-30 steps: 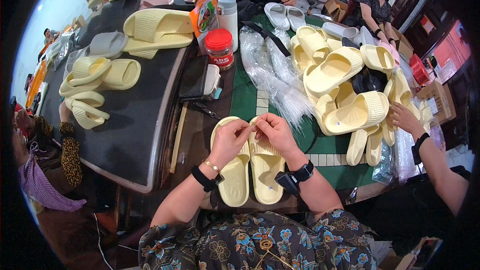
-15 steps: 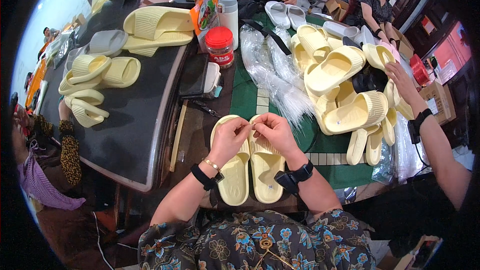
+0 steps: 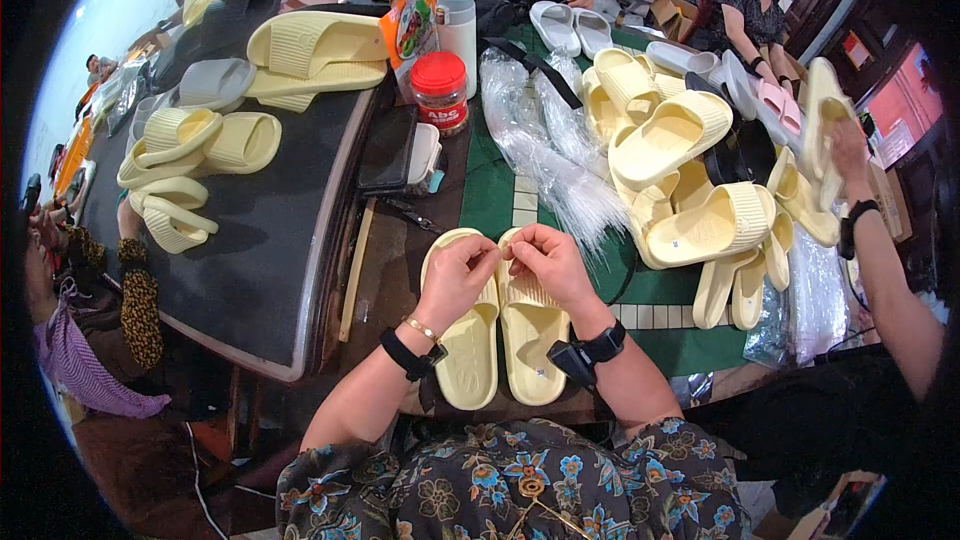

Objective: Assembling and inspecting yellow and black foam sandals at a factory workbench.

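In front of me two pale yellow slide slippers lie side by side, the left slipper (image 3: 467, 360) and the right slipper (image 3: 535, 352), with their heels toward me. My left hand (image 3: 458, 275) is over the strap of the left one, thumb and fingers pinched together. My right hand (image 3: 548, 265) makes a similar pinch above the right strap. The fingertips of both hands nearly meet between the two straps. Whatever they pinch is too small to make out. Both hands hide most of the straps.
A bundle of clear plastic strands (image 3: 560, 165) lies beyond my hands. To the right is a heap of yellow slippers (image 3: 670, 140), with a co-worker's hand (image 3: 850, 155) holding another. A red-lidded jar (image 3: 440, 90) stands ahead. More slippers rest on the dark table (image 3: 270, 220) at left.
The co-worker's hand at the right has lifted a yellow slipper off the heap and moved right with it. My own hands have barely moved.
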A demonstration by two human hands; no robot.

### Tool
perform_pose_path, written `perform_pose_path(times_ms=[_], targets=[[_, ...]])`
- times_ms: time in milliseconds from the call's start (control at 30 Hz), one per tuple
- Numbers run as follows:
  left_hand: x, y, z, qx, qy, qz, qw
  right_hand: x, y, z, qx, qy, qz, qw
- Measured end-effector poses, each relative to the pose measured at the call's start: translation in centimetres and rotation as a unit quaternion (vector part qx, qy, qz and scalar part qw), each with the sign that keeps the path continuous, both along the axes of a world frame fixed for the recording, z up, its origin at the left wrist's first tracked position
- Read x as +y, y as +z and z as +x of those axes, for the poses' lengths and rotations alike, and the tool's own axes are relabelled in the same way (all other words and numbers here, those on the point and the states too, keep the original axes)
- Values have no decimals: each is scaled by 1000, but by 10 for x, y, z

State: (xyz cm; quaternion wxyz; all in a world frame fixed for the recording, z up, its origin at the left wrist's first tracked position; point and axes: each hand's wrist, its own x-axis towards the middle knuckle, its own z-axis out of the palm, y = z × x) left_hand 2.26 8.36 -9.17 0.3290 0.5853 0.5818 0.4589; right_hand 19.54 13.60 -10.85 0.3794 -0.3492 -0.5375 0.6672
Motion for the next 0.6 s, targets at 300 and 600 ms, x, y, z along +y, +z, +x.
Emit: perform_pose_path(times_ms=[300, 600], targets=[[0, -1, -1, 26, -5, 21, 999, -1, -2, -1, -15, 0, 8, 1000], [-1, -2, -2, 38, 0, 36, 999, -4, 0, -2, -50, -25, 24, 998]])
